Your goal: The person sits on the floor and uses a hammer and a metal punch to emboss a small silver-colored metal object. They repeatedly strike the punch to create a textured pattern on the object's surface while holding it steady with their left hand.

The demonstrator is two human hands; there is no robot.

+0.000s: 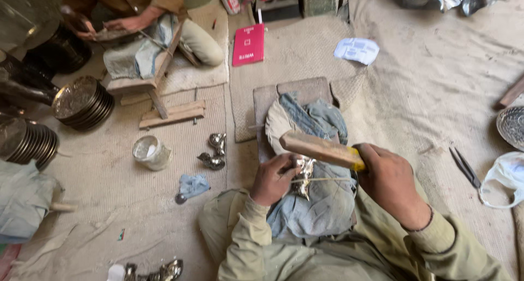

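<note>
The left hand [273, 178] is clenched on a small shiny silver metal piece [303, 174] over blue cloth on the lap. At three o'clock, the right hand [388, 180] grips one wooden-handled tool [322, 149]. Two similar silver pieces [214, 152] lie on the floor at nine o'clock.

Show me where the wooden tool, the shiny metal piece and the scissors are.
wooden tool [319, 149]: head view, middle of its wooden shaft.
shiny metal piece [303, 174]: head view, its bright centre beside the left hand [273, 178].
scissors [465, 167]: head view, on the dark blades.
</note>
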